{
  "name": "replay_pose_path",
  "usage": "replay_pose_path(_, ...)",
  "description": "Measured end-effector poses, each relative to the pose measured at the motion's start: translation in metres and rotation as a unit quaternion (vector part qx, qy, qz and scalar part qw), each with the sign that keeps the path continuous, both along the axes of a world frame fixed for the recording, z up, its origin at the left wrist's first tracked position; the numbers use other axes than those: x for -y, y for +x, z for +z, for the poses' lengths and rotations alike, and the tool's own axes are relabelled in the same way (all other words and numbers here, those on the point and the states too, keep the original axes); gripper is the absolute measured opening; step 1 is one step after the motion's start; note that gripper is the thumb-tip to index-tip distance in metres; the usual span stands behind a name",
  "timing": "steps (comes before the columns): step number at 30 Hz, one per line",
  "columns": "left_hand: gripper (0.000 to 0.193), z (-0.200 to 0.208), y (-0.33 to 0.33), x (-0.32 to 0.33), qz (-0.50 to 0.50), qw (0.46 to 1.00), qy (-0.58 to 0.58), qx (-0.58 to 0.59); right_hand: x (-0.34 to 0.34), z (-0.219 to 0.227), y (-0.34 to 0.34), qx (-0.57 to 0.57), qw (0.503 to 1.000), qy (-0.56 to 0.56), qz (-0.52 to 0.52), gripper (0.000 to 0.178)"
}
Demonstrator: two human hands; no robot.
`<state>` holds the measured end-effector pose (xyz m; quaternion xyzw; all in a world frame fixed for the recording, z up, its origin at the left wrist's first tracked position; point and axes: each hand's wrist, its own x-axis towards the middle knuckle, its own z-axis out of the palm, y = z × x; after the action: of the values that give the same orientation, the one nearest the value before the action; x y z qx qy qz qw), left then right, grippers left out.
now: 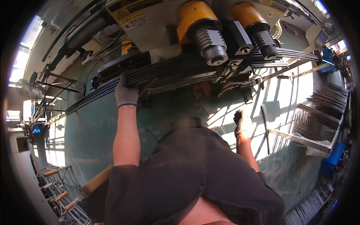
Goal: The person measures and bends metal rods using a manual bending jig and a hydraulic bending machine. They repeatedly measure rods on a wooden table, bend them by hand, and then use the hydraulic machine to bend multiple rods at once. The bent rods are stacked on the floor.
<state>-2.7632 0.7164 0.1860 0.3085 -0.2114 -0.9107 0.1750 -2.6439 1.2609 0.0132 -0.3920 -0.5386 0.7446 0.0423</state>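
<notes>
My left hand point(126, 93), in a pale glove with a blue cuff edge, is at the near side of a bundle of long dark metal rods point(161, 72). One finger reaches up over the rods while the others are partly hidden, and the hand appears closed around them. The rods run sideways along the front of a machine point(150, 30), below two orange cylinders with ridged metal ends point(212, 45). Down by my right side, my gloved right hand point(243, 120) is apart from the machine. Its fingers are curled in, dark at the tips, and no held thing shows.
A metal clamp-like arm point(238, 86) juts from the machine's near side. To the right, a rack point(300, 139) bears many thin rods point(328, 108). A standing fan point(30, 89) is at far left; a frame with orange rollers point(62, 196) is lower left. Green floor point(90, 138) lies below.
</notes>
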Motion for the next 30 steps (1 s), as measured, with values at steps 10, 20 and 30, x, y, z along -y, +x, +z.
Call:
replay_pose_path(10,0.04,0.026,0.0,-0.063,-0.073,0.997,-0.025,0.016,0.076,0.038,-0.046,-0.026,0.993,-0.036,0.107,0.03)
replay_pose_path(20,0.053,0.017,0.063,0.078,-0.082,0.977,0.027,-0.195,0.09,0.01,0.011,0.075,0.988,0.016,0.132,0.021)
replay_pose_path(30,0.046,0.012,0.134,0.372,0.153,0.986,-0.062,-0.038,0.13,-0.096,0.087,0.243,0.957,0.017,0.158,0.012)
